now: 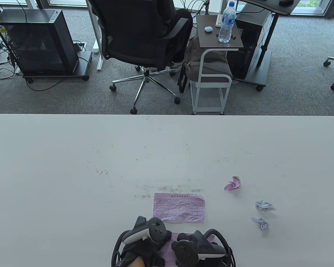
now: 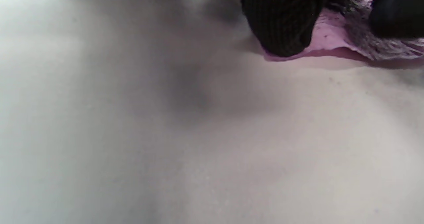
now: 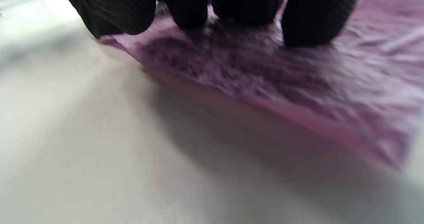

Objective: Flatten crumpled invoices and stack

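Both my hands, left [image 1: 144, 247] and right [image 1: 196, 247], press fingertips [image 3: 314, 22] flat on one wrinkled pink invoice [image 3: 298, 94]; one flattened sheet [image 1: 179, 207], three crumpled balls [image 1: 233, 183] beyond.

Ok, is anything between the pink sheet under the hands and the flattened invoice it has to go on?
Nothing visible. The pink sheet lies under both hands, the left hand and right hand, just nearer the person than the flattened invoice, with only bare table between. The crumpled balls sit off to the right.
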Demonstrator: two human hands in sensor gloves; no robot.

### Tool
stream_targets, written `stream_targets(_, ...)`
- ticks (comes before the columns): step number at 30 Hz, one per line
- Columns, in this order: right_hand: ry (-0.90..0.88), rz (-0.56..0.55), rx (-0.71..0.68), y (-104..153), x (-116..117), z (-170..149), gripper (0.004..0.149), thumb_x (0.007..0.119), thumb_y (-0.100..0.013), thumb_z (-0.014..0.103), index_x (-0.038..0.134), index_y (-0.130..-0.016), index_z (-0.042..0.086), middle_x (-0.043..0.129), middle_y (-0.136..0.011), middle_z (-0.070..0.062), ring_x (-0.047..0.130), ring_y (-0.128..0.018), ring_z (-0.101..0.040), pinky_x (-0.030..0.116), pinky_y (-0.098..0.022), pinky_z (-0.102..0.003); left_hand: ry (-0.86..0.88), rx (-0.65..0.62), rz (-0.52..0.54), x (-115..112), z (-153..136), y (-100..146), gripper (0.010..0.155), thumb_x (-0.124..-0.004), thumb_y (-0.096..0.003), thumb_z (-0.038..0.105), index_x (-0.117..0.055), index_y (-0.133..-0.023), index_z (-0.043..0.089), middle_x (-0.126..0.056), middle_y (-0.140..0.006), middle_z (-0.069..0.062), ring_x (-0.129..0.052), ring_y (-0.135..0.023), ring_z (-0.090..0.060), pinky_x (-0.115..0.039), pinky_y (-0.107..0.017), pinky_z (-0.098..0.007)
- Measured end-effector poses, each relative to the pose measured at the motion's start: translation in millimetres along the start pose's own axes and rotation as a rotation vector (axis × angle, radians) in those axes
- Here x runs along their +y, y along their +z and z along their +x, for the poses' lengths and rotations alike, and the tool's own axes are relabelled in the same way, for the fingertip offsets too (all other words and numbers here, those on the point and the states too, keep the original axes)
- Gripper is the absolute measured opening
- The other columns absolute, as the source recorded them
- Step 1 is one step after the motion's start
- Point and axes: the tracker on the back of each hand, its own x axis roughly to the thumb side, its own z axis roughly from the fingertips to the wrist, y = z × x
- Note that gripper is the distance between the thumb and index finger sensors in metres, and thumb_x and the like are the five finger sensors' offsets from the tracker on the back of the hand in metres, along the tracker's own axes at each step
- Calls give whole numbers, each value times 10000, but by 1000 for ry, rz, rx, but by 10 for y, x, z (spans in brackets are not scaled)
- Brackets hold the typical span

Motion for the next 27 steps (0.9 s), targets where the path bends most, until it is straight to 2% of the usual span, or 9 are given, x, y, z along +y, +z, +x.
stream_targets(2, -43, -37, 17, -10, -32, -26, 542, 691, -574, 442, 557, -1014, 155, 481, -1072, -210, 614, -877, -389, 762, -504, -546, -1, 0, -1, 3, 2, -1, 841, -835, -535, 361, -189, -1073, 370, 156, -992, -199, 142, -885, -562, -179, -606, -715)
stream_targets(4, -66, -4, 82, -1, -39, -70, 535, 688, -578, 435, 555, -1012, 151, 484, -1065, -200, 619, -864, -382, 760, -501, -562, 0, -1, -1, 3, 2, -1, 842, -836, -534, 362, -190, -1073, 370, 155, -992, -198, 142, -885, -561, -179, -606, -715)
stream_targets(9, -74, -36, 206, 49, -89, -214, 463, 695, -581, 414, 654, -953, 142, 605, -1011, -195, 733, -793, -380, 808, -457, -549, -1, 0, 0, 4, 5, -3, 841, -836, -535, 362, -189, -1074, 371, 157, -992, -199, 142, -885, -561, -179, -606, -715)
stream_targets(15, -127, -29, 344, 134, -111, -439, 414, 703, -584, 400, 715, -902, 134, 658, -979, -198, 774, -759, -395, 811, -447, -553, 0, 2, 0, 3, 7, -3, 839, -835, -534, 363, -191, -1072, 373, 155, -992, -197, 141, -886, -560, -180, -607, -714)
stream_targets(18, -126, -20, 400, 171, -114, -507, 406, 705, -585, 399, 730, -883, 124, 673, -968, -208, 790, -748, -403, 819, -438, -548, 1, 2, 0, 3, 7, -5, 840, -836, -533, 362, -192, -1072, 375, 155, -992, -197, 141, -885, -561, -179, -606, -715)
stream_targets(20, -104, -21, 418, 199, -130, -527, 421, 710, -583, 406, 756, -868, 100, 690, -956, -233, 821, -727, -409, 855, -405, -503, 1, 3, 1, 2, 6, -5, 840, -835, -533, 362, -190, -1072, 375, 156, -992, -197, 142, -886, -560, -178, -607, -714)
stream_targets(23, -65, -77, 375, 241, -169, -508, 463, 708, -576, 432, 749, -881, 86, 670, -975, -256, 810, -748, -418, 857, -409, -501, 6, 3, 0, 1, 5, -7, 840, -836, -533, 360, -192, -1072, 374, 157, -991, -196, 144, -884, -558, -176, -605, -715)
stream_targets(27, -132, -160, 98, 231, -194, -281, 474, 701, -571, 443, 706, -921, 124, 618, -1011, -246, 760, -798, -427, 826, -451, -536, 8, 2, 2, 0, 3, -6, 841, -837, -533, 360, -192, -1073, 373, 156, -990, -199, 144, -882, -562, -176, -604, -716)
